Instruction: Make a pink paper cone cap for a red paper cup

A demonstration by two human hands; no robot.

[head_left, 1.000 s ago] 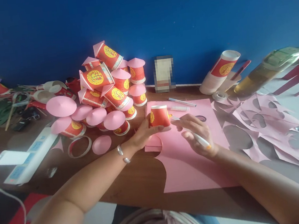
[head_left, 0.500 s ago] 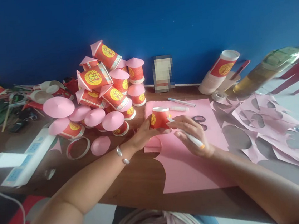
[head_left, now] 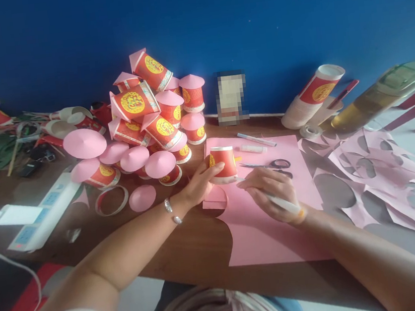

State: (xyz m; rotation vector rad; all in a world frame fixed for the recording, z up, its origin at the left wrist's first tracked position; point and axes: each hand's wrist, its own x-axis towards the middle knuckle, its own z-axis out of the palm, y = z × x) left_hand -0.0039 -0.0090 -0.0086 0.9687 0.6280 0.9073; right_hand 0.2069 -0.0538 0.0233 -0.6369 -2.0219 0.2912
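Note:
My left hand [head_left: 199, 181] is closed around a red paper cup [head_left: 227, 160] with a yellow print and a white rim at its lower edge. It holds the cup upside down above the pink paper sheet [head_left: 265, 234]. Between the fingers of my right hand [head_left: 271, 190] is a white marker pen [head_left: 286, 205] with an orange end. The pen's tip points at the lower right rim of the cup; whether it touches I cannot tell. Behind my right hand lie scissors [head_left: 280, 163], a glue stick [head_left: 253, 148] and another pen [head_left: 257, 139] on the sheet.
Red cups with pink cone tops [head_left: 162, 125] are piled at left. A tape ring [head_left: 111, 200], pink disc [head_left: 142, 198] and power strip [head_left: 44, 214] lie nearer. Stacked cups [head_left: 313, 96], a bottle [head_left: 376, 96] and cut pink scraps [head_left: 372, 156] are at right.
My right hand with the marker has moved down from the cup's side toward its lower rim. The cup now shows more of its plain red side. The view has shifted slightly.

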